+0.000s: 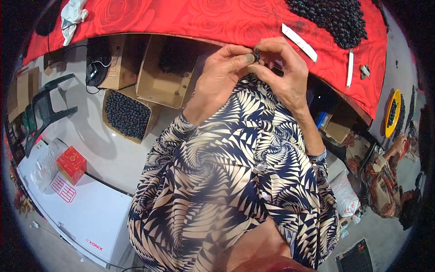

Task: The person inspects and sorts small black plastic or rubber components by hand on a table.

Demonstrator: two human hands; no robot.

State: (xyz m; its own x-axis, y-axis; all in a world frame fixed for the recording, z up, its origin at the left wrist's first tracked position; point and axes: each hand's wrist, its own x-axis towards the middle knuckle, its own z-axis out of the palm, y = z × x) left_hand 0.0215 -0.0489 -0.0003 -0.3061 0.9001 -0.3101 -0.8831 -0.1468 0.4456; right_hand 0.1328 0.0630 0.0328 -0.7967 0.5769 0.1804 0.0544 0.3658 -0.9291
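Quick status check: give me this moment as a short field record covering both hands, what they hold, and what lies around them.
left hand: pinching the small dark round piece at the fingertips
right hand: fingertips on the same piece
table: red rose-patterned cloth
on cloth: heap of small black round pieces, flat white strip
floor, left: open cardboard box of black pieces

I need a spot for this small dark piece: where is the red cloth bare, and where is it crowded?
Both hands, left hand and right hand, pinch a small dark round piece at the edge of the red rose-patterned cloth. The cloth is bare between the crumpled white rag and the flat white strip. It is crowded right, under the heap of small black pieces.
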